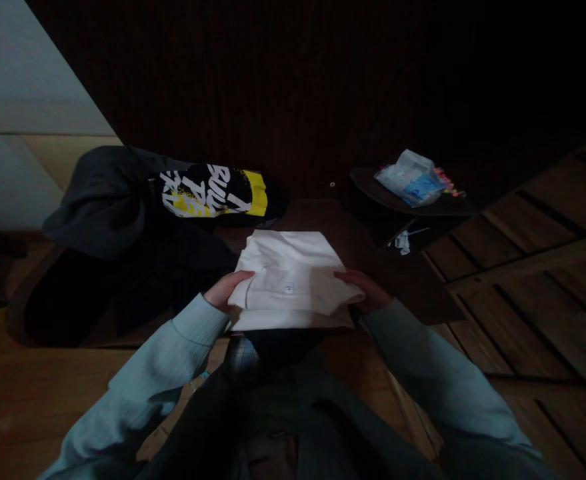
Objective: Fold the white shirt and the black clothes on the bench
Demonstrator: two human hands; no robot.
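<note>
My left hand [229, 288] is closed on the left edge of the folded white garment [293, 267], and my right hand [363, 291] clasps the right edge the same way. I judge it light, soft and limp: it would sag or unfold if lifted by one corner, so the two side edges, with fingers beneath all the layers, are the place to hold it. It sits on the dark wooden surface [413, 287] just in front of me, a neat rectangle of plain white cloth with a small label near its front fold. To my left lies a heap of dark clothes [103, 207] with a black-and-yellow printed garment [213, 190]; a plastic packet [411, 177] lies well apart on my right
</note>
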